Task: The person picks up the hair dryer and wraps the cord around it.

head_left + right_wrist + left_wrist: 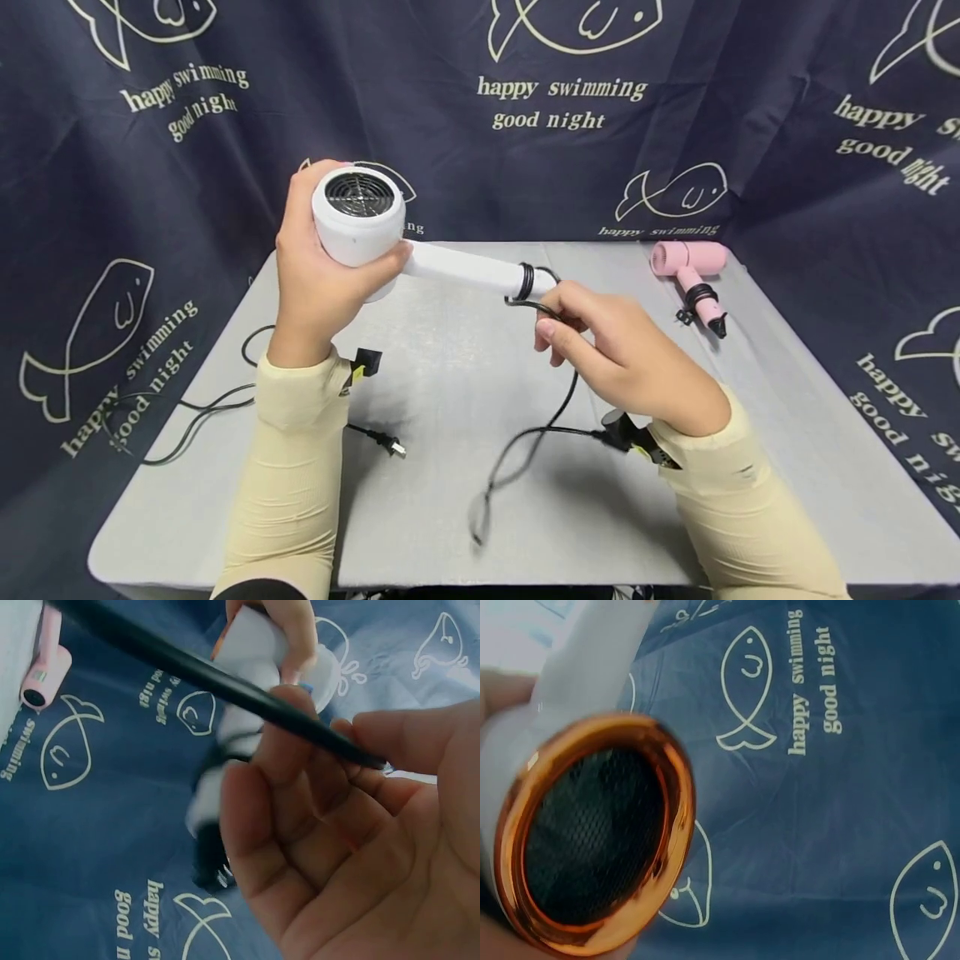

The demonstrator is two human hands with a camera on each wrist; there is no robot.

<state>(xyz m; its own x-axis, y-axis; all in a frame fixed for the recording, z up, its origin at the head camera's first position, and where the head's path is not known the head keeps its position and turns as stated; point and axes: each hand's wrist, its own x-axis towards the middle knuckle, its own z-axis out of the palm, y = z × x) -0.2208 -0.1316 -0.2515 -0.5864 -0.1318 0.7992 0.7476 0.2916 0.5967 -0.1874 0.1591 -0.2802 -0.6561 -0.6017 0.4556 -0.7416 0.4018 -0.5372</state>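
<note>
My left hand point(318, 267) grips a white hair dryer point(356, 242) round its head, holding it up over the table with the black intake grille facing me. A copper-coloured ring point(679, 847) frames the dark mesh outlet in the left wrist view. The handle point(461, 267) points right, with black cord wound round it near its end. Beside that end, my right hand point(630, 350) pinches the black cord point(187, 671) between thumb and fingers. From there a length of cord point(567, 400) hangs in a loop, its lower end blurred.
A pink hair dryer point(690, 257) with its cord wrapped round the handle lies at the back right of the grey table point(442, 500). Another black cord point(202, 412) lies at the left, partly behind my left forearm. A two-pin plug point(392, 446) rests right of that forearm.
</note>
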